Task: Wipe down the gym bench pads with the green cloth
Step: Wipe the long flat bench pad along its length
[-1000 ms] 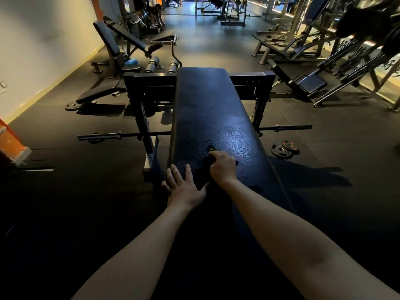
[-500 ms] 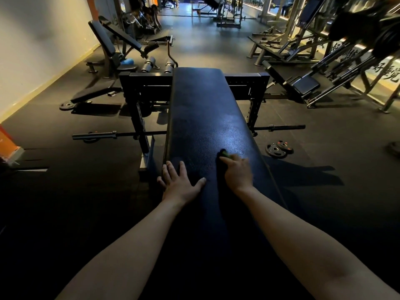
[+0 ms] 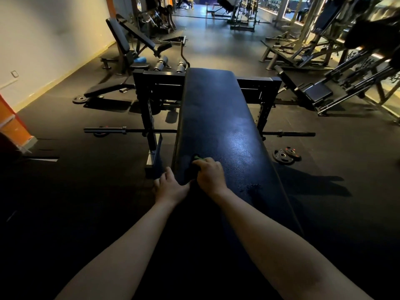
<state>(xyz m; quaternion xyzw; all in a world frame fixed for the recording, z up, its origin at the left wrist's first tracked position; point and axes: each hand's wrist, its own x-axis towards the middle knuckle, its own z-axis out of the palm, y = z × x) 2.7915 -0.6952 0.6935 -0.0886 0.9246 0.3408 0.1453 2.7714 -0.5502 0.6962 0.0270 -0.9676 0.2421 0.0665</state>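
The green cloth (image 3: 199, 158) was held on the bench pad (image 3: 216, 118) by the curled fingers of the right hand (image 3: 208, 176). The pad's near left edge was gripped by the left hand (image 3: 171, 187).

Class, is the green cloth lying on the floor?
No, the right hand holds the green cloth on the bench pad.
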